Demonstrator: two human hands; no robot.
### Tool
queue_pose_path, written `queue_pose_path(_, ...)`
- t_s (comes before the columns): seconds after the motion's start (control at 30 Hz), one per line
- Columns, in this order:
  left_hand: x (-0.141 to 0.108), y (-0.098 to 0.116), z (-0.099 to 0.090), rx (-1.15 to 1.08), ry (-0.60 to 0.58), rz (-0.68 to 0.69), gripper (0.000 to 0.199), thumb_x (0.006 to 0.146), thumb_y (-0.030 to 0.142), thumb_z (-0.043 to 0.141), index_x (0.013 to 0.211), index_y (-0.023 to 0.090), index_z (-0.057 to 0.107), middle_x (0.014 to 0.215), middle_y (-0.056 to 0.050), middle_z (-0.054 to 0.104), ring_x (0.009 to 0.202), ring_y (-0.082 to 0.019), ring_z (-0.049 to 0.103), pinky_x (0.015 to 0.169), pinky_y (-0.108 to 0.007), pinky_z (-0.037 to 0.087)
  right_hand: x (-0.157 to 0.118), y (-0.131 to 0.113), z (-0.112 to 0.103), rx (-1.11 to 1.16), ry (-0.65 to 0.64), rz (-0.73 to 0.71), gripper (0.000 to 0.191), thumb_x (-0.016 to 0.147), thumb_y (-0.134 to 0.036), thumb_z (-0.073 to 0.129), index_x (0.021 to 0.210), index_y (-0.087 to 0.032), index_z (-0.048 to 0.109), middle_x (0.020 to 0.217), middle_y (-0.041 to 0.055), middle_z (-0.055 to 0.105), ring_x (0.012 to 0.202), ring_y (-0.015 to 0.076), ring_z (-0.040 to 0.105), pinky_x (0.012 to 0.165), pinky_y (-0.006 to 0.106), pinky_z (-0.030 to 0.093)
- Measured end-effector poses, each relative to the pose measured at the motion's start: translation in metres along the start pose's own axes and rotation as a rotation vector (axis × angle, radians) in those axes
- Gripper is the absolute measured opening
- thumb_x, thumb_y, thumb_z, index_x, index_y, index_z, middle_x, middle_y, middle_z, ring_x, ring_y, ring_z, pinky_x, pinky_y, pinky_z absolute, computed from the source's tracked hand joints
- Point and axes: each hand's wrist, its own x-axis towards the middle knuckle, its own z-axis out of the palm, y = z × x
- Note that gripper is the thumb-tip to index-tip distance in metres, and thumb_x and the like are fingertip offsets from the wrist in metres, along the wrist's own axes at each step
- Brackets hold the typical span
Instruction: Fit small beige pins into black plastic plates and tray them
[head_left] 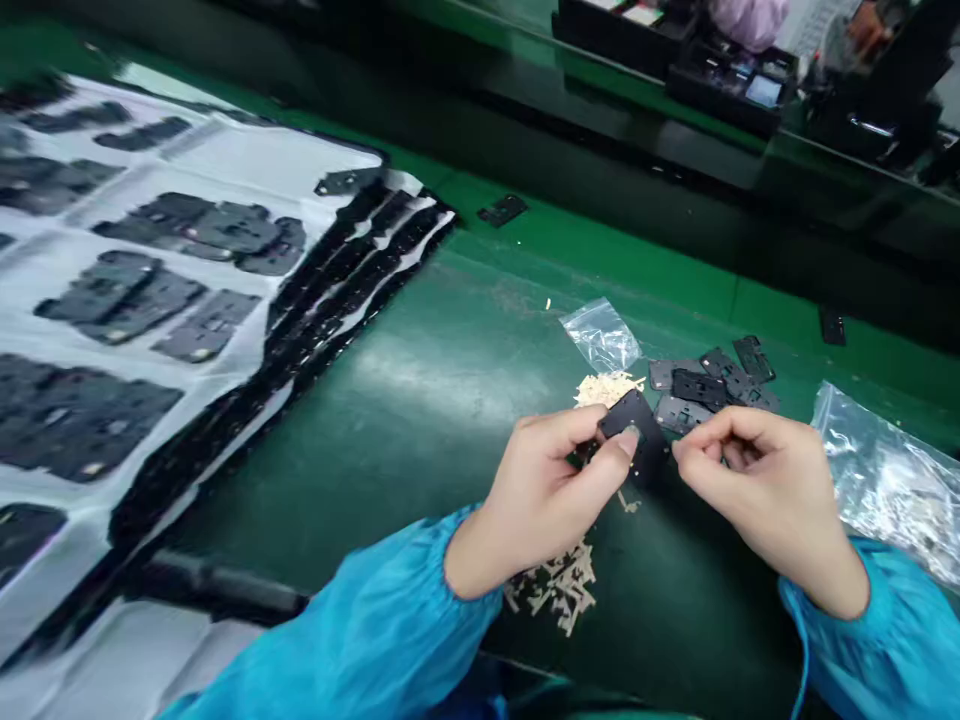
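My left hand (559, 490) pinches a flat black plastic plate (637, 425) with small holes and light dots, thumb on its face. Just right of the plate, my right hand (757, 480) has thumb and index fingertips pressed together; whatever is between them is too small to make out. Beyond my hands lies a loose pile of similar black plates (705, 385). Small cream-coloured pieces (607, 388) are heaped behind the held plate, partly hidden by it. More beige pieces (559, 590) lie scattered under my left wrist.
A clear zip bag (602, 335) lies behind the heap, and a larger clear bag (892, 470) at the right. Stacked white trays (217, 150) holding black plates fill the left. Single black plates (502, 210) lie near the table's back edge. Another person's sleeve (748, 20) shows across the bench.
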Motion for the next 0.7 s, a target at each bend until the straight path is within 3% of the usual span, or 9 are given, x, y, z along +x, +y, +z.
queue_pose_path(0.4, 0.0027, 0.0024, 0.0006, -0.019, 0.009, -0.013, 0.033, 0.093, 0.015, 0.056, 0.06, 0.017, 0.057, 0.052, 0.005, 0.055, 0.048, -0.008, 0.047, 0.046, -0.022, 0.035, -0.0022, 0.0005, 0.0008, -0.078, 0.076, -0.153, 0.012, 0.077, -0.017, 0.069, 0.066, -0.022, 0.074, 0.056, -0.0047, 0.062, 0.049, 0.0086, 0.047, 0.047, 0.023, 0.036)
queue_pose_path(0.53, 0.0026, 0.0019, 0.0006, -0.017, 0.013, -0.007, 0.033, 0.093, 0.016, 0.057, 0.059, 0.017, 0.056, 0.051, 0.006, 0.052, 0.047, -0.007, 0.044, 0.046, -0.022, 0.033, -0.0026, 0.0003, 0.0006, -0.038, 0.035, -0.11, 0.013, 0.077, -0.018, 0.068, 0.066, -0.021, 0.074, 0.056, -0.0035, 0.063, 0.049, 0.0094, 0.048, 0.047, 0.023, 0.036)
queue_pose_path(0.7, 0.0035, 0.0019, 0.0008, -0.036, -0.009, -0.015, 0.034, 0.092, 0.015, 0.057, 0.058, 0.017, 0.054, 0.05, 0.006, 0.049, 0.048, -0.007, 0.041, 0.046, -0.022, 0.032, -0.0002, -0.0007, -0.0005, 0.078, -0.046, 0.044, 0.01, 0.074, -0.021, 0.07, 0.066, -0.02, 0.074, 0.055, -0.0019, 0.062, 0.049, 0.0099, 0.046, 0.046, 0.023, 0.035)
